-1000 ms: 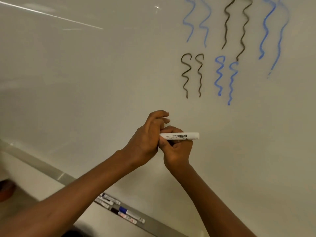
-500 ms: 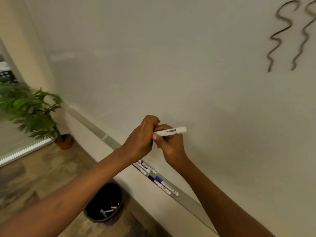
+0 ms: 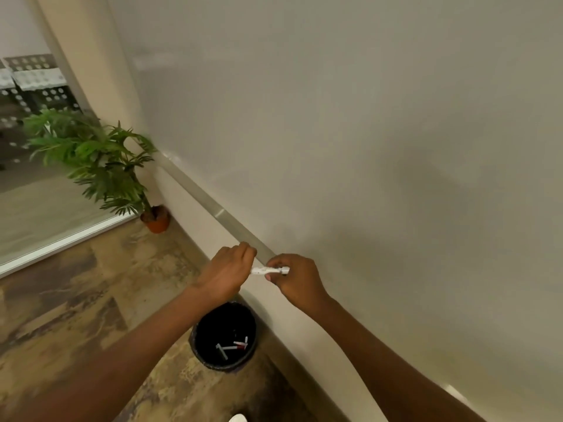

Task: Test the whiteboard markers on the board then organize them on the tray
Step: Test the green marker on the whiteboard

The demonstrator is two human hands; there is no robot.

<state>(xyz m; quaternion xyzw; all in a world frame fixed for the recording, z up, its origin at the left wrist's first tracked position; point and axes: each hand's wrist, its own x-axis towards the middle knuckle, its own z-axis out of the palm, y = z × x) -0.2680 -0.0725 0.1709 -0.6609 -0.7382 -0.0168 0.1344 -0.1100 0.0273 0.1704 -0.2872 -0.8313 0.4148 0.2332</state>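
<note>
As the hands are coming down off the board (image 3: 365, 147), the left hand (image 3: 227, 274) and right hand (image 3: 297, 278) are both pinching the marker (image 3: 269, 271) betw. them; bin (image 3: 224, 318) is waiting just under the grip; prob. a reject.

A: Slim white plastic marker (image 3: 264, 271): white barrel, faint dark print. Round black bin (image 3: 224, 366): white and red pieces (image 3: 236, 346) inside.
B: Leafy green plant (image 3: 91, 153): terracotta-orange pot (image 3: 157, 222). Wood-look floor (image 3: 76, 300): mottled brown and tan. Glossy whiteboard (image 3: 365, 117): plain off-white.
</note>
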